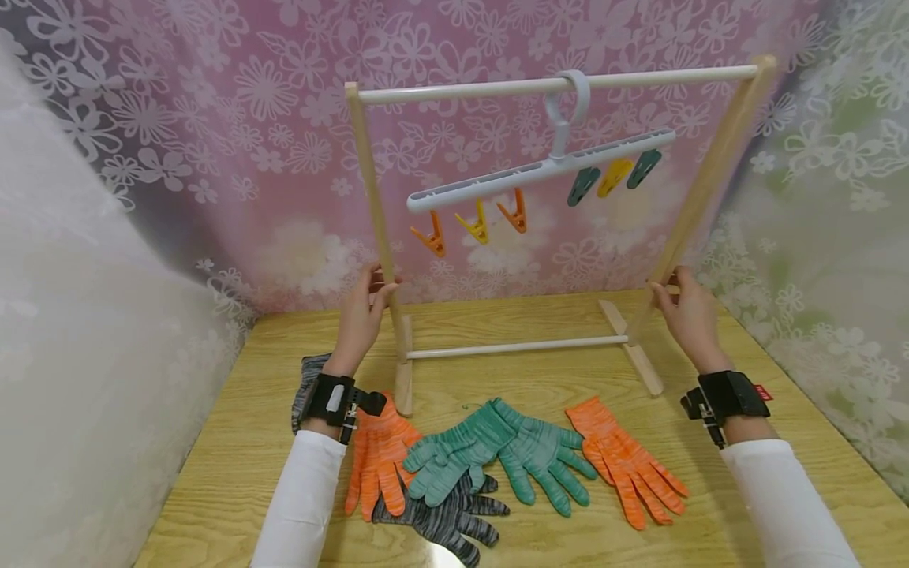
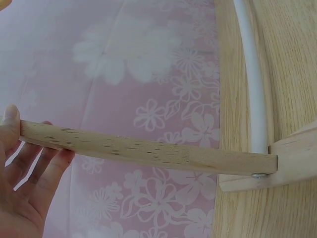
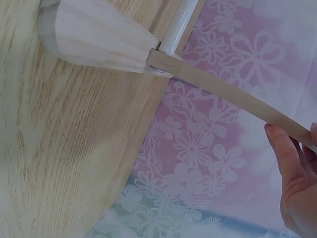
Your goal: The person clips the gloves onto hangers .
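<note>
A wooden drying rack with white crossbars stands on the table. Its left post is pinched near the lower half by my left hand, thumb and fingers on either side of the wood. On the opposite side my right hand holds the right post at about the same height. A pale grey clip hanger hangs tilted from the top bar, carrying orange, yellow and dark green clips. Both wrist views show the post's foot end, with the left hand and right hand gripping farther up.
In front of the rack lie two green gloves, an orange glove at right, another orange glove at left and a dark grey glove partly under a green one. More grey knit shows behind my left wrist. Flowered curtains surround the table.
</note>
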{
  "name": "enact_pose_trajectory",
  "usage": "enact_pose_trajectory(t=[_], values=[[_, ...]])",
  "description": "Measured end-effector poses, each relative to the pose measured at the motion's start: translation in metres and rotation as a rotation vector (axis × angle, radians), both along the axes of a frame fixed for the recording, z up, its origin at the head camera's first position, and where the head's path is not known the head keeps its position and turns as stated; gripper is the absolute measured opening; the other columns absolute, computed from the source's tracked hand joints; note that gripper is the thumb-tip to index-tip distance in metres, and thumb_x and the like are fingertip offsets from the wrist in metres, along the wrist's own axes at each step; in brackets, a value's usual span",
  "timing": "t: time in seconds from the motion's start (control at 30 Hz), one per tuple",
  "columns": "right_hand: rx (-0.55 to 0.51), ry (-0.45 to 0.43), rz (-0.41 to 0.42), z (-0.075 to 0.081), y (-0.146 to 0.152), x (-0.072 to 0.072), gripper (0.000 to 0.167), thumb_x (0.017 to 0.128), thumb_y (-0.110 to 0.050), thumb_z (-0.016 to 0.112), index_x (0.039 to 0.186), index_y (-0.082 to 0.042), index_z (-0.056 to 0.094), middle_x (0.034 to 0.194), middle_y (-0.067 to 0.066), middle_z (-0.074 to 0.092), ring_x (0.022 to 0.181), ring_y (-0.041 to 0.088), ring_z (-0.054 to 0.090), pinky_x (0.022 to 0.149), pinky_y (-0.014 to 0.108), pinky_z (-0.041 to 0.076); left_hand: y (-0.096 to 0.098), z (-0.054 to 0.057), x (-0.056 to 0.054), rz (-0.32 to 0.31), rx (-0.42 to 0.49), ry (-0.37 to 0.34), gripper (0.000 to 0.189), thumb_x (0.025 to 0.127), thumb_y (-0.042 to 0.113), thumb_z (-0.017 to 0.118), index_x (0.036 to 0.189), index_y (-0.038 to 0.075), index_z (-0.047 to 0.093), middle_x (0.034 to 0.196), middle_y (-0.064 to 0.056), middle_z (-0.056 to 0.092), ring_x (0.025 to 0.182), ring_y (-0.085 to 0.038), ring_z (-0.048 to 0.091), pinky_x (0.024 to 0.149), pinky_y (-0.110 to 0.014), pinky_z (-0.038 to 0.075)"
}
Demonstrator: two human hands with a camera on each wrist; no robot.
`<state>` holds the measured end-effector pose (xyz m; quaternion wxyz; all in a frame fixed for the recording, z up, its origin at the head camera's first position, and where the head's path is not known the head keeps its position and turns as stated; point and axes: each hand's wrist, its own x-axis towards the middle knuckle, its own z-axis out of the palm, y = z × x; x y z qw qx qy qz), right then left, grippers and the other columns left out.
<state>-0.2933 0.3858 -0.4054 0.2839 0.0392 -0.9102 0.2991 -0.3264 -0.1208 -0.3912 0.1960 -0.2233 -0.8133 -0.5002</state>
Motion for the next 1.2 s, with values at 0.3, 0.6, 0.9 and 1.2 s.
enact_pose_trajectory(t=[0.3, 0.6, 0.9, 1.2], values=[[0.011, 0.028, -0.018, -0.0016, -0.0049, -0.0013, 0.029, 0.106, -0.013, 0.056, 0.121, 0.01, 0.048, 0.119, 0.037, 0.061, 0.092, 0.054, 0.068, 0.07, 0.066, 0.053, -0.0037, -0.0024, 0.0004, -0.01, 0.016, 0.015, 0.04, 0.106, 0.023, 0.053, 0.143, 0.008, 0.047, 0.123, -0.016, 0.064, 0.112, -0.034, 0.062, 0.087, -0.053, 0.059], [-0.009, 0.027, -0.023, -0.0006, -0.0077, 0.0006, 0.033, 0.106, -0.015, 0.055, 0.125, 0.011, 0.049, 0.12, 0.037, 0.061, 0.094, 0.054, 0.067, 0.071, 0.066, 0.053, -0.0035, -0.003, 0.0, 0.006, 0.013, 0.038, 0.038, 0.106, 0.022, 0.054, 0.141, 0.008, 0.049, 0.121, -0.017, 0.066, 0.11, -0.034, 0.064, 0.086, -0.053, 0.059], [-0.018, 0.005, -0.032, -0.0017, -0.0054, 0.0001, 0.031, 0.107, -0.017, 0.055, 0.122, 0.01, 0.049, 0.12, 0.037, 0.06, 0.096, 0.054, 0.067, 0.072, 0.066, 0.053, -0.0028, -0.0018, 0.0004, 0.009, 0.01, 0.042, 0.037, 0.106, 0.021, 0.055, 0.14, 0.008, 0.05, 0.121, -0.016, 0.066, 0.109, -0.034, 0.064, 0.084, -0.055, 0.059], [-0.001, 0.003, -0.033, -0.0016, -0.0077, 0.0007, 0.029, 0.107, -0.017, 0.054, 0.117, 0.009, 0.047, 0.121, 0.037, 0.06, 0.095, 0.053, 0.068, 0.071, 0.066, 0.053, -0.0057, -0.0019, 0.0012, 0.021, 0.012, 0.029, 0.039, 0.106, 0.02, 0.055, 0.141, 0.005, 0.049, 0.121, -0.018, 0.066, 0.11, -0.035, 0.064, 0.085, -0.052, 0.06]])
